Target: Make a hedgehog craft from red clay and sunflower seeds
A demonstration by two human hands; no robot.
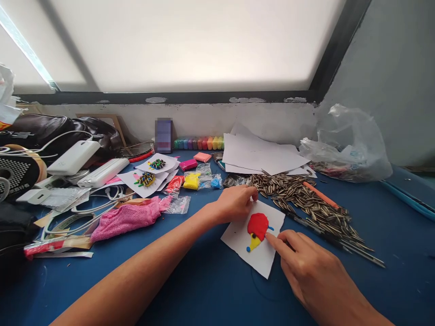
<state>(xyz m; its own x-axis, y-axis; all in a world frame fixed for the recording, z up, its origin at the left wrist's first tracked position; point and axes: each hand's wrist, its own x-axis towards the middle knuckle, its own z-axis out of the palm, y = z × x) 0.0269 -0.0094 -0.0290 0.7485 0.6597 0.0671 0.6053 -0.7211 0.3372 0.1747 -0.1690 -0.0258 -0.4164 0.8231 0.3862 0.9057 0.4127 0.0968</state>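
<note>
A white paper card (238,235) lies at an angle on the blue table. On it is a flattened clay hedgehog: a red body (257,225), a yellow pointed face (254,242) with a dark eye, a blue nose and a small blue strip (270,228) at its right side. My left hand (238,203) grips the card's upper edge with bent fingers, partly hidden from view. My right hand (306,262) has its index finger stretched out, the tip touching the red body's lower right edge. Its other fingers curl loosely, with nothing visible in them.
Sunflower seeds (292,194) are heaped behind the card, with an orange stick (321,194) and pens. Clay packets (192,181), finished seed-and-clay cards (146,179), white paper sheets (261,151) and a plastic bag (353,149) stand further back. Chargers, cables and a pink cloth (127,219) crowd the left.
</note>
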